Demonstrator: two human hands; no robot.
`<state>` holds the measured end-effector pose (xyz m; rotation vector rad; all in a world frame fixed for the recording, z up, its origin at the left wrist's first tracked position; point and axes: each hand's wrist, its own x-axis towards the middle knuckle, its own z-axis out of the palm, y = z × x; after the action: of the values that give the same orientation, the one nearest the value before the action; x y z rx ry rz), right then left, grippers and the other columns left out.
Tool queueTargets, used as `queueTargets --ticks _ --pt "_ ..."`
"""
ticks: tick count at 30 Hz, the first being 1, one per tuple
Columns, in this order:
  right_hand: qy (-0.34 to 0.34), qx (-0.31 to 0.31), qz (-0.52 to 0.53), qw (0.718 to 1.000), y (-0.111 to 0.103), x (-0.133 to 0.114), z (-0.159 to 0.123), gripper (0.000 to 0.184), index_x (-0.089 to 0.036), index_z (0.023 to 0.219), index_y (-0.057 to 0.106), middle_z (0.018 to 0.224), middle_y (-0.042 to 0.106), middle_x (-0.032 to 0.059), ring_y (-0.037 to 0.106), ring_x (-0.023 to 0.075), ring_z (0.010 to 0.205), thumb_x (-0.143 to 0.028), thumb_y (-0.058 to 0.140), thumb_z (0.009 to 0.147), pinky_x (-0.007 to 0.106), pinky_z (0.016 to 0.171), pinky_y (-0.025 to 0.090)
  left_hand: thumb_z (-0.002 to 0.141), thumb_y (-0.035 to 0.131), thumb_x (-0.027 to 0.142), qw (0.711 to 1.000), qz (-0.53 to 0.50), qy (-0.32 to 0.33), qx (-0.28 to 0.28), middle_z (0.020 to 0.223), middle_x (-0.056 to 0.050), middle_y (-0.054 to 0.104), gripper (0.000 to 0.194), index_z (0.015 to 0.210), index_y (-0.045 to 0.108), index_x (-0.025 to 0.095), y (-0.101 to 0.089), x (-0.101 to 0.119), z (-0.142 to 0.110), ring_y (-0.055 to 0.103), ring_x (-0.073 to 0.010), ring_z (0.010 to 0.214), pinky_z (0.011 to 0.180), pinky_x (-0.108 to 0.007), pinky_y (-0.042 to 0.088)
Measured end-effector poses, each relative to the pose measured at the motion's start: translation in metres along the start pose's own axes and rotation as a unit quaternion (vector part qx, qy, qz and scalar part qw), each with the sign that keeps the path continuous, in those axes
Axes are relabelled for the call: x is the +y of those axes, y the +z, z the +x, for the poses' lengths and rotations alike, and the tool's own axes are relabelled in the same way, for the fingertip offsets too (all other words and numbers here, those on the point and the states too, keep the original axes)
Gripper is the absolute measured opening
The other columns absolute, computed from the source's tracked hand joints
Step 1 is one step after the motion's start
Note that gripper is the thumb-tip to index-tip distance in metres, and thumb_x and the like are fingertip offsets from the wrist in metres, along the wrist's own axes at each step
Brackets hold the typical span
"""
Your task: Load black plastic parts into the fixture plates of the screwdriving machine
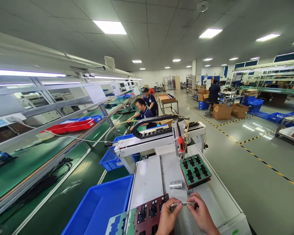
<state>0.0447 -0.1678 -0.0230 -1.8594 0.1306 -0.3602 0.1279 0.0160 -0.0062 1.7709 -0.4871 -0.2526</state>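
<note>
My left hand (pixel 167 218) and my right hand (pixel 200 212) are low in the view, over the white machine table (pixel 149 179). Both pinch the ends of one thin silvery strip (pixel 182 204) held between them. Just left of my left hand lies a dark red fixture tray (pixel 149 213) with black parts in its pockets, sitting on a green fixture plate (pixel 119 223). A second green tray of black parts (pixel 195 169) rests further back under the machine's red-tipped tool head (pixel 181 144). A small silvery piece (pixel 175 184) lies between the trays.
A blue bin (pixel 100 205) stands at my left, another blue bin (pixel 110 158) behind it. A green conveyor bench (pixel 39 163) with shelves runs along the left. Seated co-workers work further down the line. Cardboard boxes (pixel 221 111) and an open aisle lie to the right.
</note>
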Motion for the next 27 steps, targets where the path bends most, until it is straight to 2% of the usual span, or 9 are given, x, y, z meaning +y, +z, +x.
queueTargets --ticks 4,9,19,23,27 --pt "-0.027 0.000 -0.026 0.999 0.003 -0.004 0.002 0.037 -0.021 0.089 0.069 0.093 0.064 0.0053 0.064 0.0216 0.082 -0.049 0.052 0.106 0.030 0.069 0.047 0.081 0.077 0.061 0.999 -0.011 -0.029 0.007 0.078 -0.009 0.080 0.043 0.075 0.080 0.018 -0.002 0.002 0.000 0.070 -0.0265 0.080 0.076 -0.033 0.051" --pt "-0.055 0.013 -0.072 0.996 0.008 -0.001 0.002 0.034 -0.022 0.088 0.065 0.089 0.064 0.0044 0.064 0.0237 0.089 -0.044 0.049 0.109 0.034 0.080 0.048 0.079 0.080 0.055 0.998 -0.017 -0.052 0.009 0.078 -0.009 0.081 0.038 0.074 0.081 0.017 -0.004 0.000 0.001 0.070 -0.0274 0.078 0.075 -0.034 0.051" --pt "-0.077 0.020 -0.126 0.989 0.012 0.005 0.000 0.036 -0.023 0.084 0.064 0.084 0.065 0.0040 0.066 0.0240 0.083 -0.040 0.046 0.110 0.035 0.076 0.052 0.079 0.078 0.052 0.996 -0.036 -0.076 0.006 0.064 -0.004 0.072 0.039 0.067 0.075 0.015 -0.003 -0.004 0.000 0.059 -0.0193 0.063 0.064 -0.029 0.040" --pt "-0.090 0.020 -0.147 0.985 0.010 -0.002 0.002 0.026 -0.023 0.097 0.071 0.089 0.072 0.0042 0.070 0.0219 0.084 -0.034 0.051 0.110 0.032 0.074 0.056 0.079 0.077 0.050 0.996 -0.036 -0.077 0.001 0.063 -0.002 0.069 0.037 0.067 0.073 0.016 -0.003 -0.005 0.001 0.055 -0.0180 0.063 0.064 -0.029 0.037" --pt "-0.135 0.002 -0.198 0.971 0.002 -0.007 -0.002 0.019 -0.028 0.105 0.077 0.095 0.076 0.0064 0.069 0.0278 0.089 -0.027 0.058 0.105 0.044 0.082 0.057 0.078 0.077 0.048 0.996 -0.029 -0.087 0.001 0.059 0.000 0.064 0.036 0.065 0.071 0.016 -0.005 -0.006 0.001 0.051 -0.0169 0.061 0.062 -0.028 0.033"
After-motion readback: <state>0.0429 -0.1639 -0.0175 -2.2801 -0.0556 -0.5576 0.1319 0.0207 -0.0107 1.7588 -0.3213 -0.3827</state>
